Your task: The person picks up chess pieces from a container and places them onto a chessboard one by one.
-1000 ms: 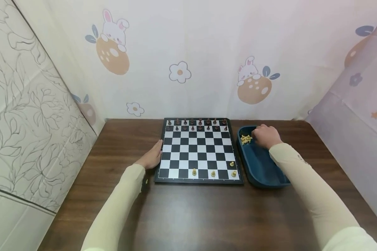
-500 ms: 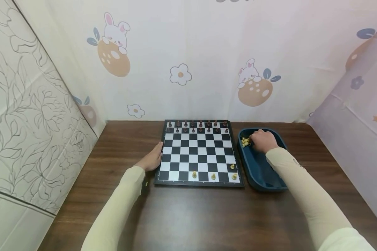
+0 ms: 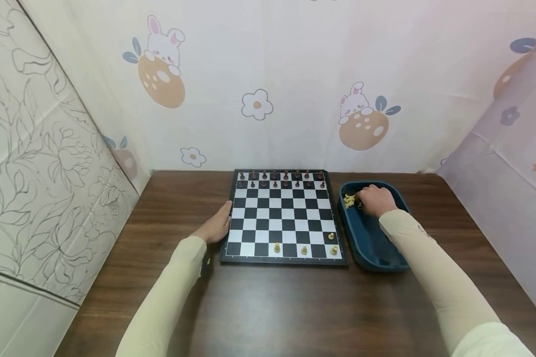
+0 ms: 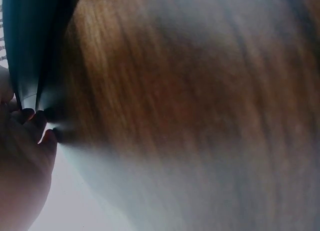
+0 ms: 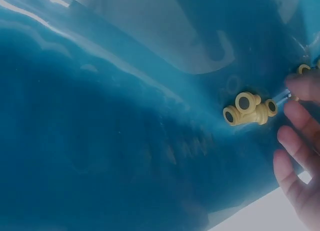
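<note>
My left hand (image 3: pixel 215 224) rests against the left edge of the black-and-white chessboard (image 3: pixel 274 213), fingers extended along its side. In the left wrist view, its fingertips touch the dark board edge (image 4: pixel 30 51). My right hand (image 3: pixel 377 201) reaches inside the blue bin (image 3: pixel 359 243), beside a small pile of cream chess pieces (image 3: pixel 349 201). Seen from the right wrist, the thumb and fingers (image 5: pixel 295 146) are spread apart near several cream chess pieces (image 5: pixel 246 111) with dark round bases. A bit of another piece shows between thumb and forefinger; no firm grip on it is visible.
Dark red chess pieces (image 3: pixel 274 176) fill the two far rows. Near the front stand a few cream pieces, among them one on the near row (image 3: pixel 277 247) and a pawn (image 3: pixel 331 236) at the right. The brown wooden table (image 3: pixel 268 302) meets a printed curtain (image 3: pixel 295 64) behind.
My right hand has lowered deeper into the bin and shifted slightly left toward the cream pieces, then stayed nearly still. The left hand keeps its place at the board's edge.
</note>
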